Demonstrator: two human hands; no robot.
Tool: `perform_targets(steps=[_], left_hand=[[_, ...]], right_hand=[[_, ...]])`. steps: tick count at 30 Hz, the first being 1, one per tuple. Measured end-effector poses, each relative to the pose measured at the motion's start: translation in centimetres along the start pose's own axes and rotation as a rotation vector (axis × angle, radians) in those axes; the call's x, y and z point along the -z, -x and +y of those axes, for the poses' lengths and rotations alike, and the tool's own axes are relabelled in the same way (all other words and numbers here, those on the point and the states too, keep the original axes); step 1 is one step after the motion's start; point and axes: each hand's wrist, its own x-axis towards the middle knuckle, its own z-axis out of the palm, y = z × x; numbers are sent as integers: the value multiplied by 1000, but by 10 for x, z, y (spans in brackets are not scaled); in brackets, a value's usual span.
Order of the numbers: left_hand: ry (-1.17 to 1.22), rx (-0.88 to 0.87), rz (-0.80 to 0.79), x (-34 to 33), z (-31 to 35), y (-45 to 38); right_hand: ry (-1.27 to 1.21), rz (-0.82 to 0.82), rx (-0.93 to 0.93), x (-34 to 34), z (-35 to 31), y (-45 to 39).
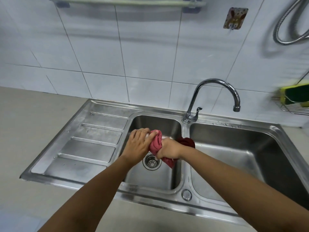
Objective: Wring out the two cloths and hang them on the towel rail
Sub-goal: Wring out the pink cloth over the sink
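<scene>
Over the small basin of the sink (184, 186), the left hand (138, 146) and right hand (168, 149) both grip a twisted pink cloth (156, 143). A dark red cloth (186, 142) lies on the divider at 3 o'clock of the hands. The towel rail (127, 2) hangs at 12 o'clock.

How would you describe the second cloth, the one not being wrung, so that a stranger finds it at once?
Start at the steel double sink and find the ridge dividing its two basins, below the tap. The dark red cloth lies bunched on that ridge, just behind the right hand. It is much darker than the pink cloth twisted between both hands, and nobody holds it.
</scene>
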Motion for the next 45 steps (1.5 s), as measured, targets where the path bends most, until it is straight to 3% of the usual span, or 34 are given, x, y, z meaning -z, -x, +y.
perform_targets(steps=[4,8,12,16,20,23,26,29,32,36,41,45], left_hand=[[88,-71,-3,-3,0,-14],[260,-113,-229,4,3,-25],[309,107,-499,12,18,-25],[409,326,-669,9,30,-18],[450,296,-809,6,30,-18],[615,410,-1013,6,27,-20],[908,762,-1191,12,21,-20],[1037,844,-1274,20,16,-19],[1015,791,-1201,19,10,-18],[971,780,-1091,15,-1,-11],[845,681,-572,4,4,11],[589,285,-276,-6,13,27]], right_hand=[[-56,-104,-52,-2,8,4],[-2,-50,-132,-1,14,8],[105,55,-138,-8,15,1],[357,211,-42,-20,20,-7],[517,209,52,-24,23,-8],[653,193,123,-24,21,-9],[782,208,189,-27,19,-13],[840,245,248,-32,20,-17],[753,330,285,-33,25,-19],[505,390,200,-33,33,-19],[61,163,-12,-25,32,-22],[-317,-61,-184,-4,20,-15]])
